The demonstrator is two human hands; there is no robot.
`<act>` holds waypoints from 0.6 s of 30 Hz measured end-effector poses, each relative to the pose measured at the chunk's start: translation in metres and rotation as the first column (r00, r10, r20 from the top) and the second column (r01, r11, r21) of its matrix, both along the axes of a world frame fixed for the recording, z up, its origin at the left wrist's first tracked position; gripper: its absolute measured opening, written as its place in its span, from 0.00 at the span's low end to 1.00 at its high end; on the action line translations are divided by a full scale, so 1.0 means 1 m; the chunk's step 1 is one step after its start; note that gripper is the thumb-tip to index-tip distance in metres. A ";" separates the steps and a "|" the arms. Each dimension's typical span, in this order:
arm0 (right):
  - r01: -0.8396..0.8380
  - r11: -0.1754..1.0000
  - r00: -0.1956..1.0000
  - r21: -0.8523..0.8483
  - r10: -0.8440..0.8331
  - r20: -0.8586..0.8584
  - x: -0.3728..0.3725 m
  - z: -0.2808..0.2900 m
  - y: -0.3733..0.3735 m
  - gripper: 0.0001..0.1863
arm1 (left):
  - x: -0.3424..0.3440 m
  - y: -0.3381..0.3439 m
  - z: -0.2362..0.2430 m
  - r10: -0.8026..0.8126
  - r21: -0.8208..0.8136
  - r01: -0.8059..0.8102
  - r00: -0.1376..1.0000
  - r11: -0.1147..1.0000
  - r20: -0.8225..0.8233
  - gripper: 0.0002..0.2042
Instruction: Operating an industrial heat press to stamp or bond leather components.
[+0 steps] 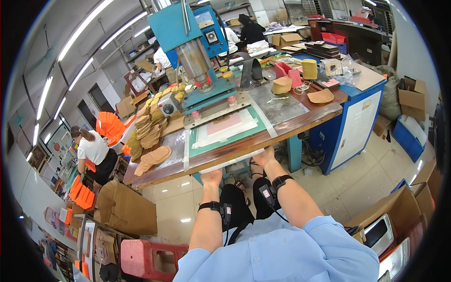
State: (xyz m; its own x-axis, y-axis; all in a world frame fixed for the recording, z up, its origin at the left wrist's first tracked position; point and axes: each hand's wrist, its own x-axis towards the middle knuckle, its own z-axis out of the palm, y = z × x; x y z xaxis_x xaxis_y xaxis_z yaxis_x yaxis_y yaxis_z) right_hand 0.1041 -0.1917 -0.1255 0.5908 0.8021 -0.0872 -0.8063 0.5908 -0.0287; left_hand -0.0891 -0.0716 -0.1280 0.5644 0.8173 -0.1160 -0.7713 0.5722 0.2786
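At the front edge of the wooden worktable, my left hand (212, 176) and my right hand (266, 156) are at a white bar (233, 161) running just under the tabletop. Both hands look closed around it near its ends, palms up, though the table edge hides most of the fingers. Above them, a green board (196, 145) lies on the table with white sheets and a pinkish rectangle (223, 123) on it. The blue press (206, 96) stands over its far side, its plate raised above the board.
Stacked tan cut pieces (149, 124) and a loose tan piece (154, 159) lie left of the board. On the right are a metal plate (277, 107), yellow rolls and a blue cabinet (352, 131). A red stool (145, 256) and cardboard boxes (126, 207) stand nearby. Another person (94, 152) sits far left.
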 end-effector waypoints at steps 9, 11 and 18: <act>-0.003 1.000 1.000 -0.020 0.003 0.007 -0.002 0.004 -0.002 0.22 | -0.001 0.003 -0.002 -0.009 -0.001 0.009 1.000 1.000 0.008 0.19; 0.005 1.000 1.000 -0.030 -0.005 0.020 -0.003 0.005 -0.003 0.23 | -0.001 0.001 -0.001 -0.012 -0.005 0.012 1.000 1.000 0.018 0.19; 0.008 0.998 1.000 -0.066 -0.008 -0.001 -0.005 0.008 -0.004 0.22 | -0.002 0.003 -0.004 -0.022 0.004 0.022 0.999 1.000 0.041 0.19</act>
State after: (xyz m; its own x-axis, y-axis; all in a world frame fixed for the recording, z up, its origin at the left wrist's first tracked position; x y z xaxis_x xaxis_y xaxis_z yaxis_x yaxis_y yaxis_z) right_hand 0.0992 -0.1953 -0.1176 0.5968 0.7900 -0.1406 -0.8018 0.5938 -0.0669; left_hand -0.0915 -0.0689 -0.1318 0.5864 0.8051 -0.0894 -0.7693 0.5881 0.2495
